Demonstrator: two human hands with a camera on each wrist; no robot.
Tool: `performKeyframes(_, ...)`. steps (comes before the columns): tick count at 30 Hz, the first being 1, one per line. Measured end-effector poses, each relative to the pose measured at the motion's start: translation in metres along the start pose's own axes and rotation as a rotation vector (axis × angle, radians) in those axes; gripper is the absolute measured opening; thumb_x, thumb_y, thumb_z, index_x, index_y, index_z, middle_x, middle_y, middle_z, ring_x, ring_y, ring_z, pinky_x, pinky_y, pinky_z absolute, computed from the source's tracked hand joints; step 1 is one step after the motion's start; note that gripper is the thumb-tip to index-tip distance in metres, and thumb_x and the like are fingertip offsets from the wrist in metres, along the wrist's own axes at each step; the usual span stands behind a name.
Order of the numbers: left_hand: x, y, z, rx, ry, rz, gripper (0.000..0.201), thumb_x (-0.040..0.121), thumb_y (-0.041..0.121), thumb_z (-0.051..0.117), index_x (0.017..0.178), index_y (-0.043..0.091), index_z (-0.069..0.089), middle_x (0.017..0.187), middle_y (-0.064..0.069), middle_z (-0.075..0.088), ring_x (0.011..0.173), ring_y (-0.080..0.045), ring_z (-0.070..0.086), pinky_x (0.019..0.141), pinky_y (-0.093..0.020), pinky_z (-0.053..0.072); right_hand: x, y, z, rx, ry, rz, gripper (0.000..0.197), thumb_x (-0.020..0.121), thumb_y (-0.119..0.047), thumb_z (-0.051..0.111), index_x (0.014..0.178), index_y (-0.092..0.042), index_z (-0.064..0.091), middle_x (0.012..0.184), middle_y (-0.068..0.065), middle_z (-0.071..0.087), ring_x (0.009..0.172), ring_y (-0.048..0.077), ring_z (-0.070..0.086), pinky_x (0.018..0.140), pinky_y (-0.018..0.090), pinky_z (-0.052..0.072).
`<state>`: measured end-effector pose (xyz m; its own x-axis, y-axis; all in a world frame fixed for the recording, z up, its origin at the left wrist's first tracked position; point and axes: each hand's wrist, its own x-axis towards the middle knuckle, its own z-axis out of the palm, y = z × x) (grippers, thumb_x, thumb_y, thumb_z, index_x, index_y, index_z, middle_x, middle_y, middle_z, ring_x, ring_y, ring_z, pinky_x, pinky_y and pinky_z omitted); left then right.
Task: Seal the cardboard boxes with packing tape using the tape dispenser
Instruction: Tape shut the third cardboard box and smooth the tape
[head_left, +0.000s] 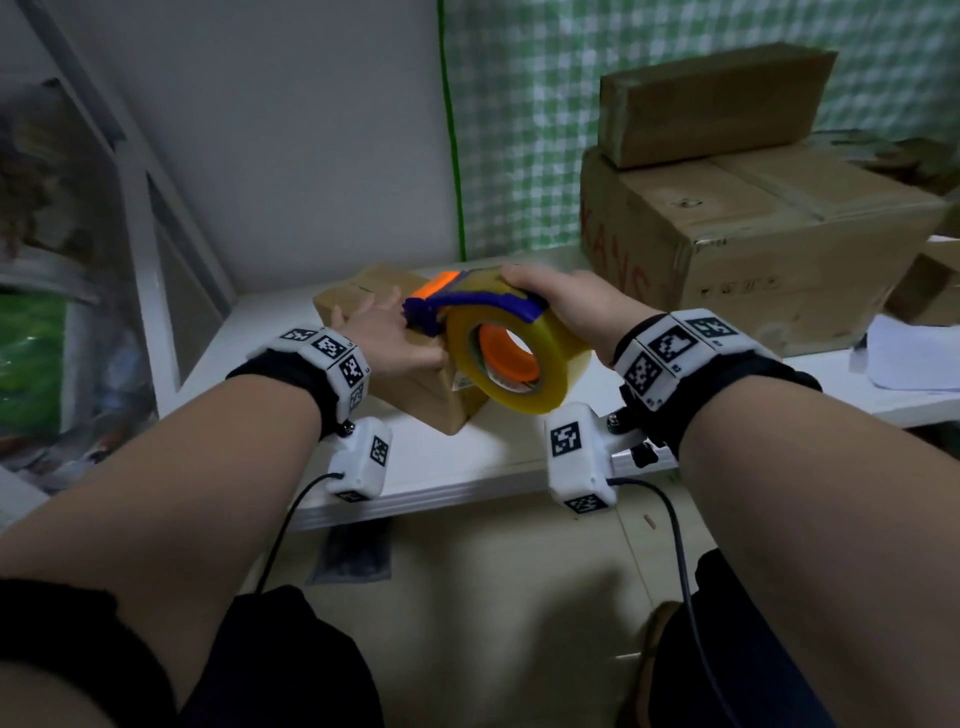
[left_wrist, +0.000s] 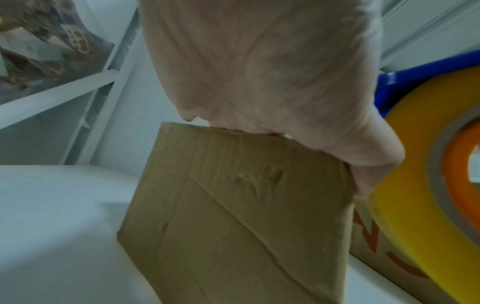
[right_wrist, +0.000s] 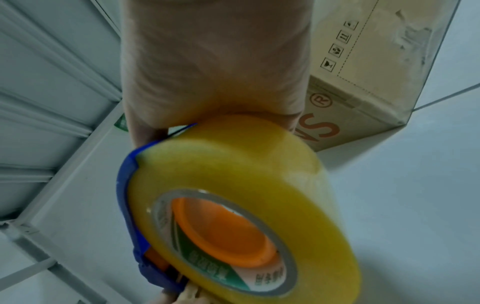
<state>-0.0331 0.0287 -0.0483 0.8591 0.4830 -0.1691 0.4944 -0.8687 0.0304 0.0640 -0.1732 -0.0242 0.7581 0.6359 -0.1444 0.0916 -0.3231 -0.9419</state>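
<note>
A small brown cardboard box (head_left: 415, 395) stands on the white shelf (head_left: 467, 457). My left hand (head_left: 379, 327) lies flat on its top with the fingers spread, and the thumb runs down the near right corner. In the left wrist view the palm (left_wrist: 259, 72) presses on the box's (left_wrist: 233, 226) upper edge. My right hand (head_left: 566, 306) grips the tape dispenser (head_left: 514, 353) from above: a blue frame, an orange hub and a thick yellowish tape roll. It hovers over the box's right end, its blue front edge beside my left hand. The right wrist view shows the roll (right_wrist: 233, 185) under my right hand (right_wrist: 213, 61); the fingers are hidden.
A large cardboard box (head_left: 753, 234) with red lettering stands at the back right of the shelf, with a smaller box (head_left: 711, 104) stacked on it. White papers (head_left: 914, 358) lie at the far right. A white shelf frame (head_left: 150, 260) rises on the left.
</note>
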Motion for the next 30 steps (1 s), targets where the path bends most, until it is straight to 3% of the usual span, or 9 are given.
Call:
performKeyframes(5, -0.004, 0.003, -0.004, 0.002, -0.036, -0.031, 0.103, 0.053, 0.079, 0.038, 0.146, 0.049, 0.006, 0.160, -0.001, 0.001, 0.146, -0.028, 0.001, 0.109, -0.065, 0.001, -0.005, 0.017, -0.021, -0.050, 0.021, -0.007, 0.048, 0.078, -0.059, 0.062, 0.096, -0.015, 0.072, 0.099, 0.011, 0.072, 0.091, 0.026, 0.068, 0.092, 0.041, 0.052)
performKeyframes(9, -0.006, 0.008, -0.008, 0.024, -0.061, -0.025, 0.099, 0.055, 0.078, 0.037, 0.144, 0.053, 0.002, 0.159, -0.005, 0.002, 0.146, -0.029, 0.002, 0.108, -0.067, 0.005, -0.011, 0.035, -0.034, -0.057, 0.005, 0.029, 0.054, 0.077, -0.061, 0.061, 0.099, -0.013, 0.072, 0.095, 0.012, 0.072, 0.091, 0.028, 0.068, 0.090, 0.040, 0.052)
performKeyframes(11, -0.007, 0.011, -0.011, 0.067, -0.072, -0.024, 0.099, 0.056, 0.079, 0.036, 0.144, 0.052, 0.000, 0.158, -0.006, 0.005, 0.145, -0.030, 0.005, 0.107, -0.067, 0.008, -0.013, 0.038, -0.030, -0.056, 0.017, 0.016, 0.048, 0.079, -0.059, 0.062, 0.092, -0.013, 0.072, 0.092, 0.010, 0.072, 0.090, 0.026, 0.068, 0.084, 0.036, 0.051)
performKeyframes(13, -0.008, 0.015, -0.014, 0.105, -0.106, -0.021, 0.097, 0.067, 0.076, 0.044, 0.147, 0.046, -0.003, 0.159, -0.005, -0.002, 0.146, -0.028, 0.000, 0.108, -0.065, 0.005, -0.015, 0.039, -0.023, -0.073, 0.018, 0.001, 0.041, 0.082, -0.055, 0.060, 0.082, -0.015, 0.070, 0.093, 0.011, 0.071, 0.089, 0.026, 0.066, 0.083, 0.035, 0.050)
performKeyframes(16, -0.008, 0.021, -0.019, 0.082, -0.158, 0.017, 0.092, 0.085, 0.050, 0.057, 0.151, 0.029, -0.005, 0.159, -0.002, -0.010, 0.146, -0.022, -0.005, 0.115, -0.056, 0.001, -0.016, 0.042, -0.016, -0.059, 0.043, -0.005, 0.042, 0.082, -0.054, 0.061, 0.082, -0.013, 0.070, 0.095, 0.014, 0.071, 0.089, 0.028, 0.065, 0.083, 0.035, 0.050)
performKeyframes(20, -0.004, 0.031, -0.024, 0.001, -0.183, 0.139, 0.096, 0.086, 0.023, 0.064, 0.151, 0.019, -0.006, 0.159, -0.001, -0.009, 0.146, -0.019, -0.005, 0.116, -0.036, 0.006, -0.013, 0.048, -0.011, -0.005, 0.082, 0.010, 0.048, 0.082, -0.052, 0.062, 0.093, -0.006, 0.072, 0.084, 0.010, 0.069, 0.077, 0.023, 0.063, 0.069, 0.028, 0.047)
performKeyframes(23, 0.000, 0.030, -0.020, -0.022, -0.209, 0.183, 0.100, 0.084, 0.016, 0.065, 0.150, 0.025, -0.010, 0.158, -0.001, -0.012, 0.146, -0.022, -0.009, 0.117, -0.042, 0.004, -0.011, 0.055, -0.007, 0.048, 0.104, 0.016, 0.045, 0.080, -0.053, 0.063, 0.085, -0.009, 0.072, 0.079, 0.009, 0.070, 0.077, 0.025, 0.065, 0.076, 0.032, 0.051)
performKeyframes(26, 0.005, 0.026, -0.012, -0.006, -0.210, 0.227, 0.104, 0.082, 0.021, 0.068, 0.148, 0.036, -0.011, 0.158, -0.004, -0.015, 0.145, -0.025, -0.013, 0.116, -0.055, 0.001, -0.011, 0.063, -0.004, 0.070, 0.106, 0.022, 0.041, 0.080, -0.054, 0.063, 0.075, -0.014, 0.071, 0.075, 0.007, 0.070, 0.077, 0.024, 0.066, 0.077, 0.033, 0.051)
performKeyframes(30, 0.004, 0.028, -0.010, 0.022, -0.188, 0.222, 0.104, 0.083, 0.018, 0.068, 0.147, 0.039, -0.011, 0.158, -0.005, -0.015, 0.145, -0.026, -0.012, 0.115, -0.056, 0.002, -0.018, 0.070, -0.007, 0.124, 0.112, -0.011, 0.045, 0.082, -0.052, 0.063, 0.084, -0.008, 0.073, 0.076, 0.007, 0.071, 0.073, 0.022, 0.065, 0.073, 0.030, 0.049)
